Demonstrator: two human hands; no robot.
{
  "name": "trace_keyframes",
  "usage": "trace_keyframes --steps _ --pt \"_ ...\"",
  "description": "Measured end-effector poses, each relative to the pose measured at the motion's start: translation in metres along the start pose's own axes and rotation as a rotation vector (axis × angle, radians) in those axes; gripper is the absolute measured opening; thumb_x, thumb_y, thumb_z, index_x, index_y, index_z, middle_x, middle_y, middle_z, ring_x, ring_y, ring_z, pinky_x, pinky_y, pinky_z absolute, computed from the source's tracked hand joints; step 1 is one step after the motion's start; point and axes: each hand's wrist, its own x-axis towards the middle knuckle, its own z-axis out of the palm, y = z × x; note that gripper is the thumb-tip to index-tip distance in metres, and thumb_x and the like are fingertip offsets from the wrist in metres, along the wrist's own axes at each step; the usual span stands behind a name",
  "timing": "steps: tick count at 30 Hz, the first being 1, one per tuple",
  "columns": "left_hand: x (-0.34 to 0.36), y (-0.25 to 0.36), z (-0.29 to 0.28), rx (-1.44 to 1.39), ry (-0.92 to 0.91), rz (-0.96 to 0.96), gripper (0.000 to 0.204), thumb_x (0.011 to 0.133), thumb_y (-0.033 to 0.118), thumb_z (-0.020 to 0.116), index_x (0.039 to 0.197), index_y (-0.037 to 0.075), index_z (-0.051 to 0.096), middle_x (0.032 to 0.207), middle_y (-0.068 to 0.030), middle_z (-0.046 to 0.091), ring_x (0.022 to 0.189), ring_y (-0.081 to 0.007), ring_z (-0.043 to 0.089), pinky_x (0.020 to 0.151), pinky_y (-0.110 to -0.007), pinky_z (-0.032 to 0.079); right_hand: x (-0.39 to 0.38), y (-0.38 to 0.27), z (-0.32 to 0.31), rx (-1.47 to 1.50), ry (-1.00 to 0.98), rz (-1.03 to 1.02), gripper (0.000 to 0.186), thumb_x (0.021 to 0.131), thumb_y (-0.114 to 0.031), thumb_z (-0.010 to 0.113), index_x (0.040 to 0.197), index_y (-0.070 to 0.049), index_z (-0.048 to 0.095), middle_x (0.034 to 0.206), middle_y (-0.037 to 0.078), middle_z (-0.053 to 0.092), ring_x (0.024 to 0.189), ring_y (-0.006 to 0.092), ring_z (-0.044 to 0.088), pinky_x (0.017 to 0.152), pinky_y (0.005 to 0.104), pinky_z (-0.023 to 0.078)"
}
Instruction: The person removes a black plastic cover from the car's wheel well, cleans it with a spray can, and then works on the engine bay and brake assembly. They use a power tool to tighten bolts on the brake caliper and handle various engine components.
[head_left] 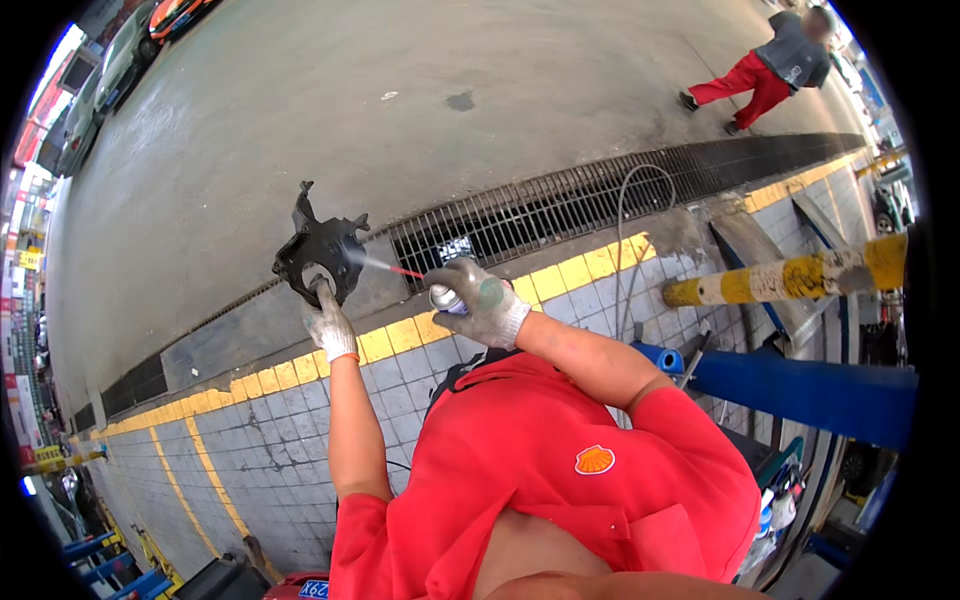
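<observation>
My left hand (pixel 328 322), in a pale work glove, grips the lower edge of a black car part (pixel 322 245) shaped like a steering knuckle. The part has a round opening near my fingers and a long arm pointing up and away. In my gloved right hand (pixel 484 302) is a spray can (pixel 447 298), tilted, with a thin red straw (pixel 405 271) aimed left at the part. A whitish jet leaves the straw and meets the part's right side. Both hands are out in front of my body, a short distance apart, above the yellow floor edge.
A metal drain grate (pixel 560 205) runs beyond my hands, with a thin hose (pixel 622 230) looping over it. To the right are a yellow-and-black post (pixel 790 273) and a blue lift arm (pixel 800 388). Another person (pixel 775 75) is at the far right; cars (pixel 128 58) stand far left.
</observation>
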Motion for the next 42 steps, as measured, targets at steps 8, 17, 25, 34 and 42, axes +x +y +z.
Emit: trace_keyframes --steps 8,17,25,34,42 --pt "0.06 0.036 0.091 -0.323 -0.054 -0.173 0.061 0.101 0.037 0.069 0.144 -0.004 0.054 0.136 -0.0196 0.066 0.116 -0.0283 0.07 0.091 -0.041 0.061 0.113 0.086 -0.072 0.034 -0.081 -0.14 0.061 0.086 -0.029 0.082 0.14 -0.016 0.056 0.13 0.023 0.057 0.119 0.0442 0.063 0.102 0.046 0.055" --pt "0.097 0.059 0.183 -0.271 -0.11 -0.208 0.063 0.101 0.038 0.069 0.147 -0.001 0.05 0.134 -0.0177 0.066 0.11 -0.0285 0.072 0.084 -0.041 0.064 0.199 0.129 -0.13 0.162 -0.125 -0.048 0.063 0.086 -0.026 0.08 0.143 -0.021 0.055 0.144 0.024 0.05 0.132 0.0424 0.058 0.112 0.0465 0.05" --pt "0.136 0.063 0.223 -0.357 -0.249 -0.251 0.061 0.101 0.042 0.068 0.145 0.001 0.054 0.128 -0.0165 0.068 0.105 -0.0272 0.072 0.083 -0.042 0.063 0.233 0.131 -0.136 0.11 -0.043 -0.106 0.066 0.083 -0.026 0.082 0.142 -0.016 0.055 0.142 0.025 0.051 0.129 0.0457 0.058 0.108 0.0481 0.051" --pt "0.205 0.028 0.232 -0.322 -0.373 -0.198 0.051 0.1 0.038 0.07 0.131 -0.002 0.064 0.111 -0.0131 0.073 0.085 -0.0215 0.071 0.071 -0.038 0.061 0.262 0.082 -0.092 0.085 -0.007 -0.147 0.067 0.083 -0.023 0.083 0.143 -0.018 0.054 0.141 0.026 0.05 0.13 0.0476 0.056 0.11 0.0499 0.049" --pt "0.25 -0.012 0.209 0.147 -0.311 -0.135 0.061 0.096 0.042 0.068 0.126 -0.01 0.066 0.114 -0.0268 0.074 0.098 -0.0339 0.074 0.086 -0.042 0.058 0.282 0.053 -0.056 0.051 -0.008 -0.072 0.064 0.085 -0.022 0.081 0.144 -0.019 0.056 0.132 0.023 0.056 0.124 0.0431 0.061 0.106 0.0473 0.052"
